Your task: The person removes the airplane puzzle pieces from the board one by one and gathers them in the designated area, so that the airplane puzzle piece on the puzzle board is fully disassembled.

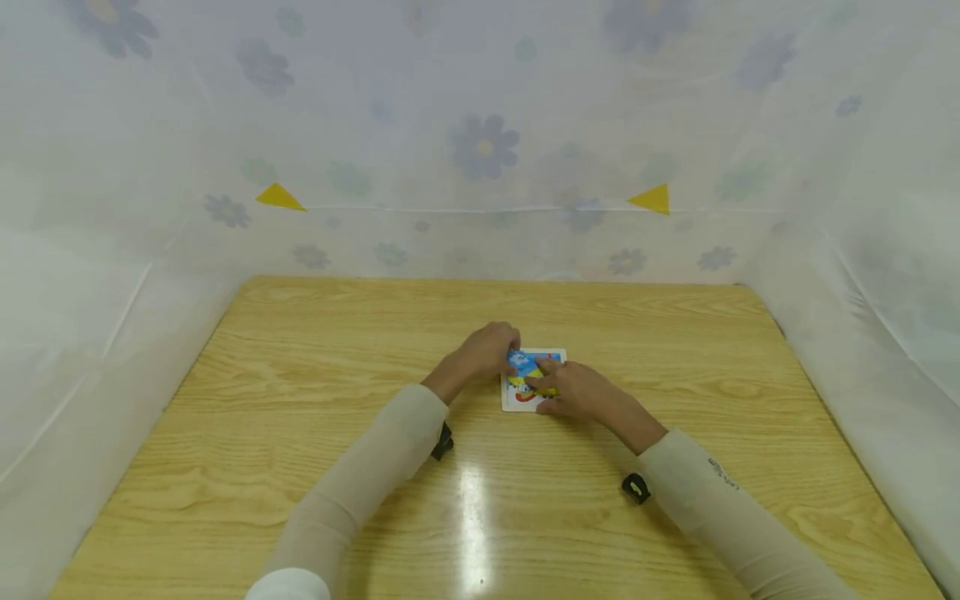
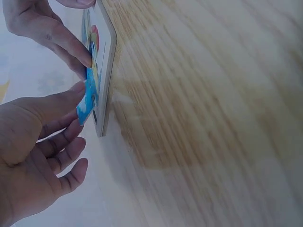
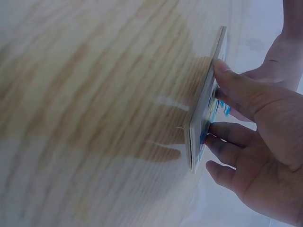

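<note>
A small flat picture puzzle board (image 1: 513,405) with a white border and a blue, yellow and red picture lies on the table. My left hand (image 1: 486,352) is at its left side. Between thumb and forefinger it pinches a thin blue puzzle piece (image 2: 85,107), tilted up at the board's edge, while the other fingers curl loosely beside it. From the right, my right hand (image 1: 587,392) reaches over the board. Its fingertips (image 3: 212,128) touch the picture and its thumb rests at the near edge, covering part of the picture.
A wood-grain table (image 1: 337,333) extends around the board. A pale flowered sheet (image 1: 480,100) hangs behind and at both sides, bearing two yellow triangles (image 1: 651,200). A black device (image 1: 636,488) sits at the right wrist, and a similar one (image 1: 442,442) at the left.
</note>
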Tool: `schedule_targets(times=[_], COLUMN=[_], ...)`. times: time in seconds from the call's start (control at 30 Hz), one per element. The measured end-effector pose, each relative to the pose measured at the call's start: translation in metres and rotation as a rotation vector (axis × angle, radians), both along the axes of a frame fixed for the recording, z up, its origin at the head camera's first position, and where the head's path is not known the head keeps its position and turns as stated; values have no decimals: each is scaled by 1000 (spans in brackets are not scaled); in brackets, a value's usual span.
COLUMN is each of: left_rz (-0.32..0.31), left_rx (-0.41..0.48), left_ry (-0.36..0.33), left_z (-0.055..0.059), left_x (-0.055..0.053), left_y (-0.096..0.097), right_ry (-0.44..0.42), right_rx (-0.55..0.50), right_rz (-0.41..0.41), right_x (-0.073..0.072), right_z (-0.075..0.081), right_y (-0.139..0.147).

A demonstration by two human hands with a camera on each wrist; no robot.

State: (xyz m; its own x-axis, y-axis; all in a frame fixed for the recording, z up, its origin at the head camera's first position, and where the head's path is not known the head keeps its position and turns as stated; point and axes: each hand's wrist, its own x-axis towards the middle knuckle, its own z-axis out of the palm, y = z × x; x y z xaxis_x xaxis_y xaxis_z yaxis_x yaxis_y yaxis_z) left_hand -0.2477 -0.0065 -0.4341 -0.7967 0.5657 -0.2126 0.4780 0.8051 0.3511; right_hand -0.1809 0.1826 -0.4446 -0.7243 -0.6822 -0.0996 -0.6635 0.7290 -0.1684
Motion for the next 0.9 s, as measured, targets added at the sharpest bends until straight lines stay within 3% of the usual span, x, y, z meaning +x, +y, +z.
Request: schedule_targets(times=[0.27, 0.67, 0.9], left_rz=[15, 53, 51], left_rx=[83, 168, 188], left_ry=[60, 4, 13], left_z=[-1, 2, 4], left_x=[-2, -3, -6], left_y=[-1, -3, -10], right_ry=[-23, -27, -19], right_rx=[-17, 2, 16], right_rz=[-24, -42, -52], right_x=[0, 1, 1], right_z=[0, 2, 4], right_y=[-1, 1, 2])
